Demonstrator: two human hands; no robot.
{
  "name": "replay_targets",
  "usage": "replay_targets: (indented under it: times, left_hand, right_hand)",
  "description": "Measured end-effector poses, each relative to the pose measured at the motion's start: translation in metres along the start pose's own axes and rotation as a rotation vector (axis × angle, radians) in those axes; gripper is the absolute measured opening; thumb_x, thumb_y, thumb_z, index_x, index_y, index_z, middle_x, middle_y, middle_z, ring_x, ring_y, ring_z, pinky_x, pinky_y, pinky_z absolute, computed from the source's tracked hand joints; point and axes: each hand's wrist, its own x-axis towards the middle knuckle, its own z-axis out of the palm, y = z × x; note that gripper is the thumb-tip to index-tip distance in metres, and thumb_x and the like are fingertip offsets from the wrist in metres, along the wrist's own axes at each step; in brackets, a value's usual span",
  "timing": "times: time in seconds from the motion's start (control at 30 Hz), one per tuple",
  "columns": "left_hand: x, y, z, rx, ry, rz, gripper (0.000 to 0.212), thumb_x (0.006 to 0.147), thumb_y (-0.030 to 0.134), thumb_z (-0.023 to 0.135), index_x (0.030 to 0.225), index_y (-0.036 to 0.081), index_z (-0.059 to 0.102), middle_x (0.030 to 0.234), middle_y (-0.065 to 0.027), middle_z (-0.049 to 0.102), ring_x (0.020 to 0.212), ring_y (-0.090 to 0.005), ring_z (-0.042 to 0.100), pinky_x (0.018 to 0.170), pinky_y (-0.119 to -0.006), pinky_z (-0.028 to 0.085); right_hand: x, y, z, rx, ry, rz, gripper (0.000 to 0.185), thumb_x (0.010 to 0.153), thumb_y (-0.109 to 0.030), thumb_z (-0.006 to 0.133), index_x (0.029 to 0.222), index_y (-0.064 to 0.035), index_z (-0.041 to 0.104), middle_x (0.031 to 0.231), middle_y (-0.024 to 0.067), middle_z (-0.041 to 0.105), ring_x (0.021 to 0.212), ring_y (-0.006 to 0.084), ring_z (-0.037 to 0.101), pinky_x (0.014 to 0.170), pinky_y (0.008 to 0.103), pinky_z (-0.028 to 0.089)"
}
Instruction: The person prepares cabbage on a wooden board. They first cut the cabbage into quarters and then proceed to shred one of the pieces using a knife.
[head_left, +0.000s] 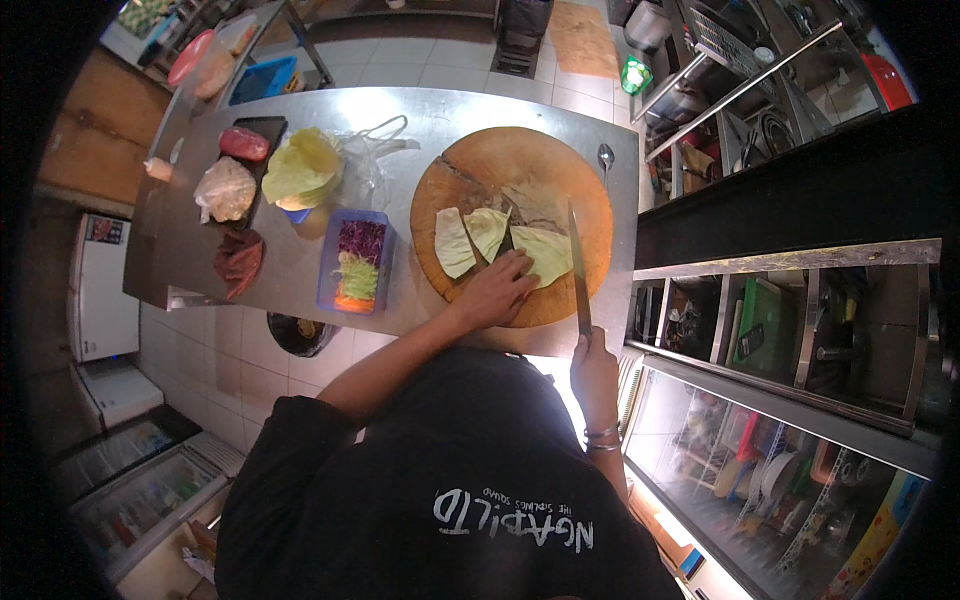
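On the round wooden chopping board (525, 157) lie several cut pieces of pale green cabbage leaf. My left hand (499, 289) rests with bent fingers at the lower left edge of the largest leaf piece (544, 251). Two smaller pieces (454, 244) lie left of it, towards the board's left side. My right hand (594, 367), at the table's near edge, is closed around the handle of a knife (579, 270). The long blade points away from me, along the right edge of the largest piece. My fingers hide part of the board.
Left of the board, a blue plastic container (356, 262) holds shredded purple, green and orange vegetables. Behind it are a cabbage (301, 169) and a clear plastic bag (371, 161). Wrapped food (226, 189) lies further left on a dark tray. A spoon (606, 157) lies right of the board.
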Motion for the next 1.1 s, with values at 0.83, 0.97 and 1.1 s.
replay_targets:
  times: [0.83, 0.97, 1.1]
  left_hand:
    - [-0.013, 0.007, -0.001, 0.034, 0.013, -0.015, 0.032, 0.091, 0.014, 0.066, 0.12, 0.002, 0.062, 0.135, -0.0181, 0.059, 0.133, -0.0364, 0.052, 0.113, -0.046, 0.042]
    - [-0.013, 0.008, -0.001, 0.037, 0.067, 0.018, 0.031, 0.086, 0.011, 0.068, 0.114, 0.0, 0.063, 0.126, -0.0185, 0.06, 0.125, -0.0368, 0.055, 0.109, -0.045, 0.044]
    - [-0.014, 0.007, 0.002, 0.054, 0.08, 0.027, 0.03, 0.089, 0.014, 0.068, 0.115, 0.0, 0.063, 0.126, -0.0182, 0.06, 0.124, -0.0365, 0.055, 0.109, -0.045, 0.045]
  right_hand:
    - [-0.01, -0.005, -0.001, 0.024, -0.015, -0.05, 0.022, 0.107, -0.024, 0.044, 0.117, -0.0057, 0.053, 0.073, 0.0279, 0.067, 0.072, 0.0488, 0.068, 0.061, 0.057, 0.054]
    - [-0.01, -0.005, -0.001, 0.028, -0.012, -0.064, 0.021, 0.107, -0.023, 0.045, 0.116, -0.006, 0.053, 0.072, 0.0271, 0.067, 0.07, 0.0487, 0.068, 0.059, 0.057, 0.053]
    - [-0.009, -0.005, -0.001, 0.027, -0.014, -0.053, 0.02, 0.106, -0.022, 0.045, 0.116, -0.0064, 0.053, 0.072, 0.0272, 0.067, 0.07, 0.0489, 0.068, 0.059, 0.0574, 0.053]
